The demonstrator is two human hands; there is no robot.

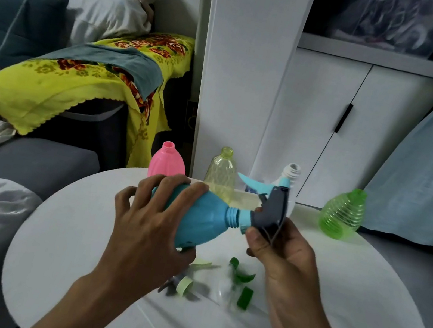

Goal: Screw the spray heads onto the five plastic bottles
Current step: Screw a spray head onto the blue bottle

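Note:
My left hand grips a blue plastic bottle, held on its side with the threaded neck pointing right. My right hand holds a grey and blue spray head whose collar sits at the bottle's neck. At the far edge of the round white table stand a pink bottle, a clear yellow bottle, a white bottle partly hidden behind the spray head, and a green ribbed bottle. Loose spray heads lie under my hands: a pale green one and a dark green one.
A grey sofa with a yellow flowered cloth and pillows lies to the left. White cabinet doors stand behind the table. A pale blue cloth hangs at the right.

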